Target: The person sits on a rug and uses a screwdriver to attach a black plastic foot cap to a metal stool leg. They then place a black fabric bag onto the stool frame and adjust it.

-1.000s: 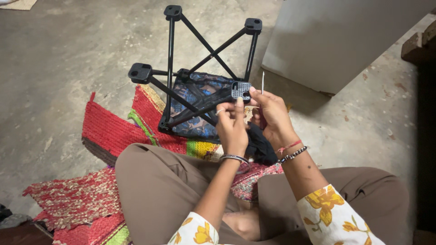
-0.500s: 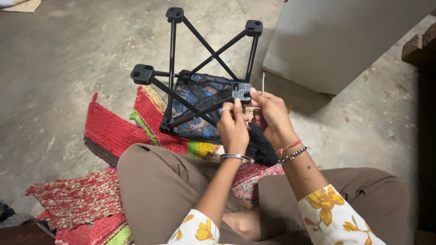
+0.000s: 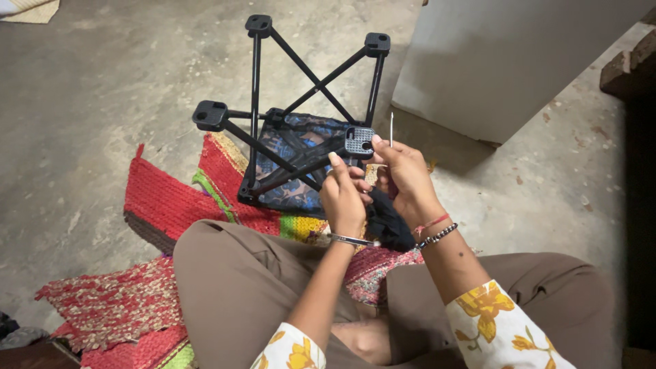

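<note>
Head view, looking down at a person seated cross-legged on a concrete floor (image 3: 102,102).

One small folding stool (image 3: 301,137) is seen turned upside down, its black frame legs pointing up and outward. Four leg ends with square black feet are counted. The blue patterned fabric seat (image 3: 301,195) lies at the bottom, resting on a woven red rug (image 3: 164,201) just in front of the knees.

The left hand (image 3: 344,198) is held at the near edge of the stool, its fingers curled and pressed close together around the nearest leg and the fabric edge. The right hand (image 3: 404,179) is raised just beside it, its thumb and fingertips pinched on one thin needle (image 3: 391,128), which stands upright above the fingers. A dark piece of cloth (image 3: 391,222) hangs below both hands. Whether thread runs from the needle cannot be told.

Stitching at the seat edge appears to be under way; how much is sewn and how much is left is hidden by the hands.

One pale box-like object (image 3: 506,61) stands to the right.
</note>
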